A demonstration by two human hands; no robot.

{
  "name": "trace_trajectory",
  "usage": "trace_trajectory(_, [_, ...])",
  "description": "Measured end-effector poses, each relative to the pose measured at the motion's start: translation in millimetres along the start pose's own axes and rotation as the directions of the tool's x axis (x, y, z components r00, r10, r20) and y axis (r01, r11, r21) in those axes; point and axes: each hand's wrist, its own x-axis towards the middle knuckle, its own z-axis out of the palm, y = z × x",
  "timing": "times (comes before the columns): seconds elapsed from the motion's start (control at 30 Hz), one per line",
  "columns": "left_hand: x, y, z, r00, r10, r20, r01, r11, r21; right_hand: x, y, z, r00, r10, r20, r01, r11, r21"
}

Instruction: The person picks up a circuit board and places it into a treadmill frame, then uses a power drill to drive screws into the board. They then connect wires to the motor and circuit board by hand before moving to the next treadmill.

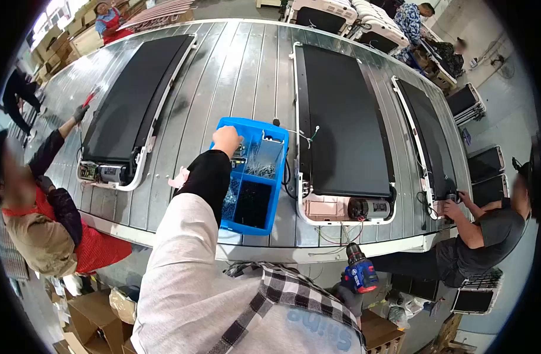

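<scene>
My left hand (226, 140) reaches out over the far left compartment of a blue parts tray (279, 177), with its fingers curled down into it. Whether it holds a part is hidden. The tray has several compartments with screws (260, 168) and small dark parts. My right hand (346, 293), in a dark glove, stays low near my body and grips a blue cordless drill (360, 272) that points up. A black treadmill (347, 130) lies just right of the tray, its motor end (367, 208) open toward me.
The tray and treadmills sit on a grey slatted conveyor (241, 76). Another treadmill (135, 100) lies to the left and a third (429, 141) to the right. A person in a red apron (40, 224) works at left, another person (488, 230) at right. Cardboard boxes (93, 312) stand below.
</scene>
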Motion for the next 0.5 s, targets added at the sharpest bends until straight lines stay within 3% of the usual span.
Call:
trace_trajectory(0.2, [12, -3, 7, 0.997, -0.07, -0.028, 0.072, 0.994, 0.076, 16, -4, -24, 0.999, 0.031, -0.012, -0.031, 0.999, -0.007])
trace_trajectory(0.3, [-5, -20, -28, 0.997, 0.022, -0.069, -0.019, 0.999, 0.044, 32, -2, -41, 0.999, 0.035, 0.033, -0.035, 0.999, -0.022])
trace_trajectory(0.37, [-41, -18, -74, 0.996, 0.075, -0.037, -0.079, 0.99, -0.114, 50, -6, -52, 0.996, 0.025, 0.082, -0.021, 0.999, -0.045])
trace_trajectory(0.4, [-54, -23, -75, 0.993, 0.119, -0.015, -0.118, 0.948, -0.296, 63, -10, -56, 0.993, 0.006, 0.117, 0.002, 0.998, -0.067])
trace_trajectory(0.47, [-88, -15, -73, 0.963, 0.27, -0.013, -0.215, 0.735, -0.642, 81, -11, -70, 0.982, -0.043, 0.181, 0.062, 0.993, -0.1])
trace_trajectory(0.5, [-114, 11, -79, 0.945, 0.327, 0.003, -0.222, 0.648, -0.728, 95, -16, -74, 0.969, -0.1, 0.226, 0.132, 0.982, -0.133])
